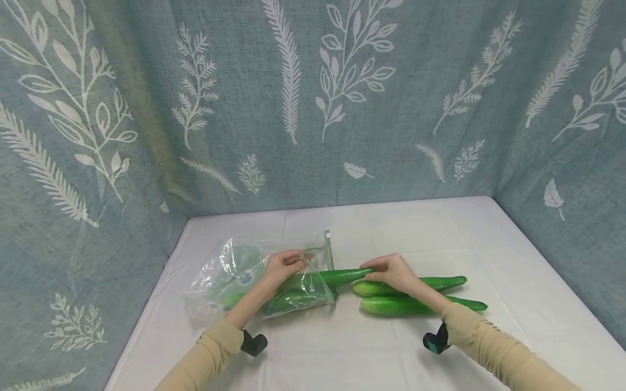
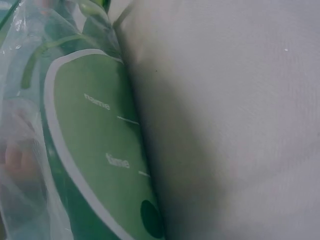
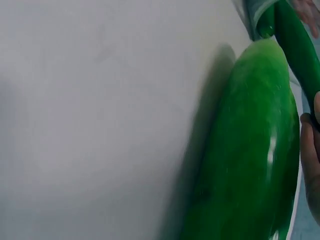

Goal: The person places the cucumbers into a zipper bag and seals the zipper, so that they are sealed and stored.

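Observation:
A clear plastic bag [image 1: 222, 271] with green print lies on its side, mouth facing right. My left hand [image 1: 285, 267] pinches the bag's upper rim near the opening. One cucumber [image 1: 295, 300] lies inside the bag. A second cucumber [image 1: 346, 277] is partly in the bag's mouth, its outer end pinched by the fingers of my right hand [image 1: 393, 271]. In the left wrist view the bag's green label [image 2: 90, 130] reads "name" and "time". Close up in the right wrist view is a loose cucumber [image 3: 245, 150], with the held cucumber [image 3: 300, 50] beyond it.
Two loose cucumbers lie side by side under my right forearm, the farther cucumber [image 1: 442, 283] and the nearer cucumber [image 1: 393, 306]. A white cloth [image 1: 342, 347] covers the table. Blue-green patterned curtains [image 1: 303, 163] hang behind it and along both sides.

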A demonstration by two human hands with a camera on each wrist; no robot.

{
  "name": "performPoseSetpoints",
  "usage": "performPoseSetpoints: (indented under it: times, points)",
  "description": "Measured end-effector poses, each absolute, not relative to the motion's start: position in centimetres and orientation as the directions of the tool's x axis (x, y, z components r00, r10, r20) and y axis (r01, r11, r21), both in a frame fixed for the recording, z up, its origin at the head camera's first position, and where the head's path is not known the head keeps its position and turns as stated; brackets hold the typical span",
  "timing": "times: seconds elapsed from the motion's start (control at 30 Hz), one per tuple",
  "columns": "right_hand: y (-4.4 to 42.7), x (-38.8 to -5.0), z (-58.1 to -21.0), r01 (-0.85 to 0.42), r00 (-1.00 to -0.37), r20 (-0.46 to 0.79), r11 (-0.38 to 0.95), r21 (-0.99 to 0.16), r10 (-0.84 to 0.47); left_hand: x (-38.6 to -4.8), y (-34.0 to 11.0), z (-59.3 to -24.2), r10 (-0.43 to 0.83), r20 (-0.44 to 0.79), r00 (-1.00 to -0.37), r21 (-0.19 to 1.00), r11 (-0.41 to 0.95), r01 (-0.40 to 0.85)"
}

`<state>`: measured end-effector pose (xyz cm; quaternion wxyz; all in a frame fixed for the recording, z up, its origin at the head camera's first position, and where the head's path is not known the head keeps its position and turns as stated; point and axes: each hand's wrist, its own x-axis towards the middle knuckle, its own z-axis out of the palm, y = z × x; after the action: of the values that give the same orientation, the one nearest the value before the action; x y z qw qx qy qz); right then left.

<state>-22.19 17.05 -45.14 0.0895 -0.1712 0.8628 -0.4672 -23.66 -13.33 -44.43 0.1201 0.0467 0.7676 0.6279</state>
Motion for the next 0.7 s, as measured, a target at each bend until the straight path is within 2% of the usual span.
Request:
performPoseSetpoints:
  times: [0.4, 0.7]
  points:
    - [14.2, -22.7, -45.6, -0.268, -0.904, 0.033, 0.504, -0.821, -0.427, -23.6, -13.5, -43.8, 0.234, -0.098, -0.967, 0.977, 0.208, -0.049]
    - [12.4, -22.7, -46.0, -0.297, -0.882, 0.049, 0.472, -0.830, -0.469, -23.7, -13.4, -44.0, 0.215, -0.140, -0.967, 0.976, 0.194, -0.098]
